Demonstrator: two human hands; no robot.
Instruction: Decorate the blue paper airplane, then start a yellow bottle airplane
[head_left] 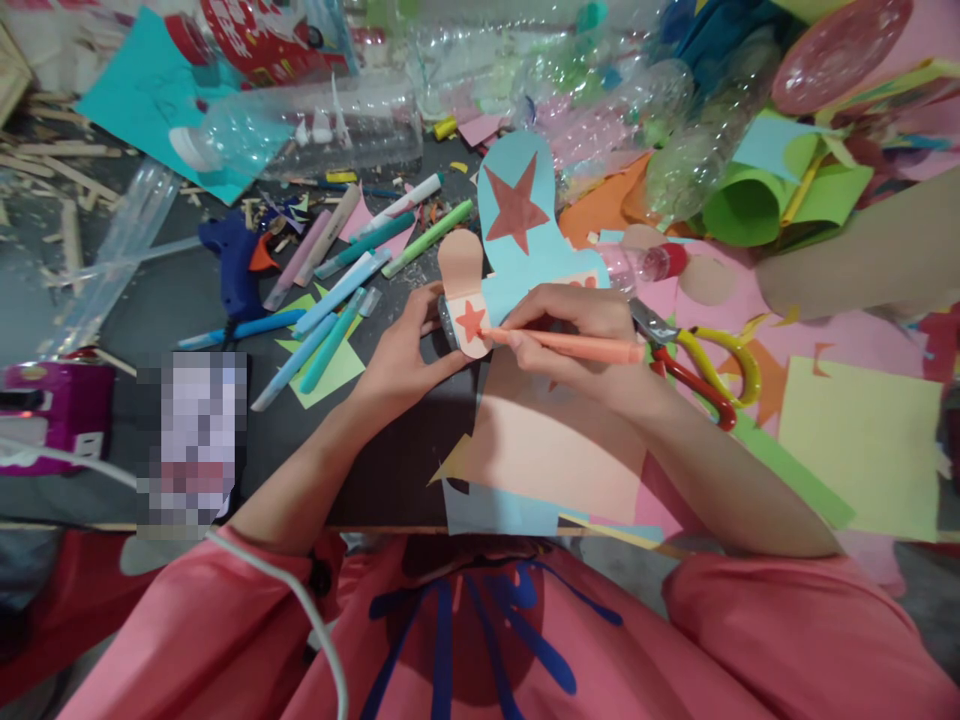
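Observation:
My right hand [577, 325] is closed on an orange marker [592, 346], its tip touching a small peach paper piece [460, 262] beside a red star drawn on it. Fingers of my left hand [409, 345] grip the left edge of that peach piece, thumb near its lower end. Just behind and to the right lies a light blue paper shape [517, 265] with a larger red star. Under my right hand and forearm is a big peach sheet [562, 440], partly in shadow.
Several markers [330, 310] lie left of my hands, near a blue glue gun [229, 262] and a phone [199, 435]. Scissors [697, 365] rest at the right. Plastic bottles [322, 125] crowd the back; wood sticks lie far left, coloured paper at right.

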